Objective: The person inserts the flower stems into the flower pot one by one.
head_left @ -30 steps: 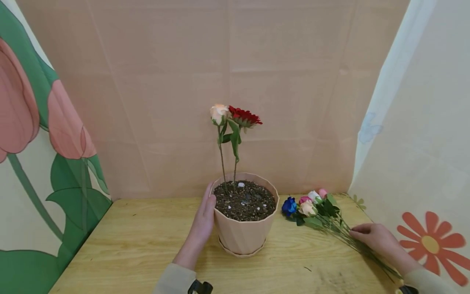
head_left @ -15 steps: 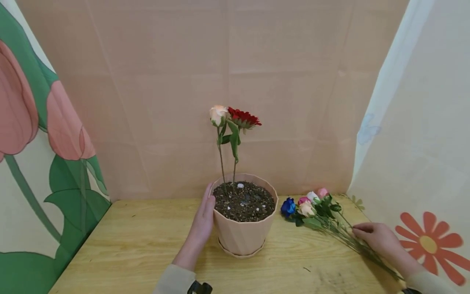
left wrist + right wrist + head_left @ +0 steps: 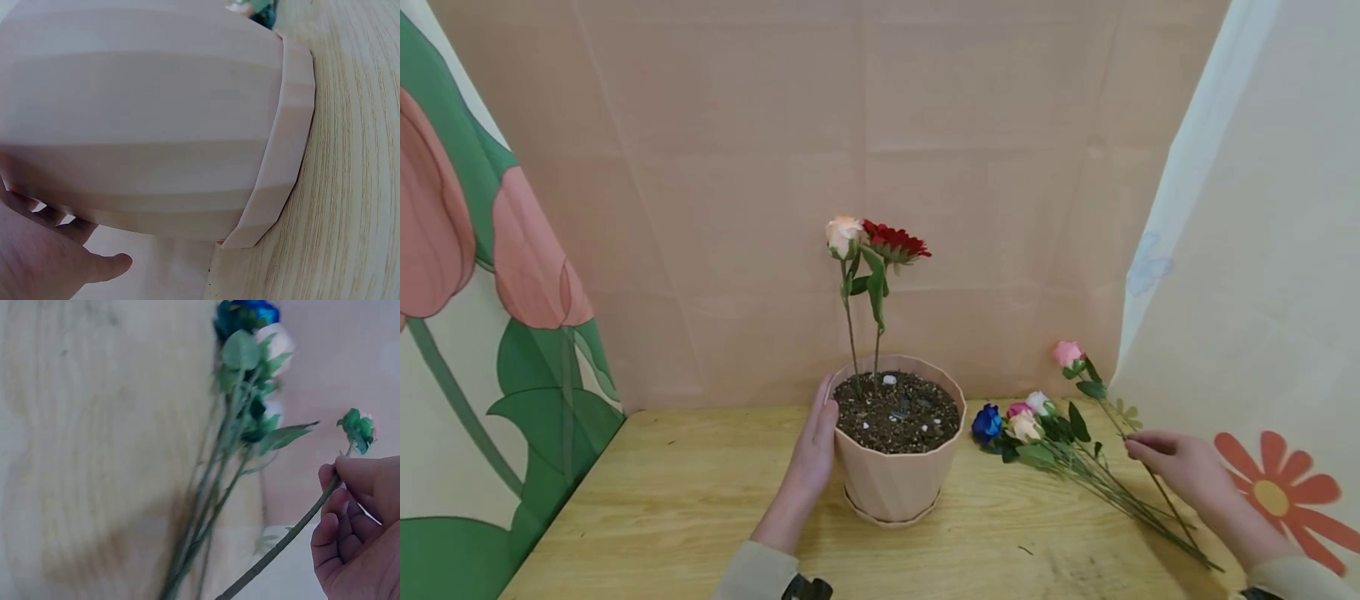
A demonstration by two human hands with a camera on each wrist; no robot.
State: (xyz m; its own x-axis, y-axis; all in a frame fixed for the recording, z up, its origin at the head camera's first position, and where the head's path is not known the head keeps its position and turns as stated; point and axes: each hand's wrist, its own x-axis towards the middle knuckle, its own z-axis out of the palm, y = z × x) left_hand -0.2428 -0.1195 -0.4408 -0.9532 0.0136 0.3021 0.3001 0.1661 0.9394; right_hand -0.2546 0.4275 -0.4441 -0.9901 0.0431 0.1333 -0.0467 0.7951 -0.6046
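My left hand (image 3: 808,450) rests against the left side of a pale pink flowerpot (image 3: 898,483), its fingers extended along the wall. Dark soil (image 3: 910,408) fills the pot, and a cream rose (image 3: 844,237) and a dark red daisy-like flower (image 3: 895,242) stand upright in it. Between thumb and fingertips my right hand (image 3: 1180,467) pinches the stem of a pink rose (image 3: 1068,354); in the right wrist view that stem (image 3: 275,550) slants past the curled fingers. Its bloom is raised above a bunch of stems (image 3: 1120,492) lying on the table.
The bunch includes a blue rose (image 3: 987,424), a cream rose (image 3: 1024,425), a white rose (image 3: 1040,403) and a deep pink one. Under the pot is a matching saucer (image 3: 892,521). A pinkish cloth (image 3: 737,208) hangs behind the wooden table (image 3: 685,500).
My right hand has lifted the pink rose up and away from the bunch, moving slightly right. The left hand stays against the pot.
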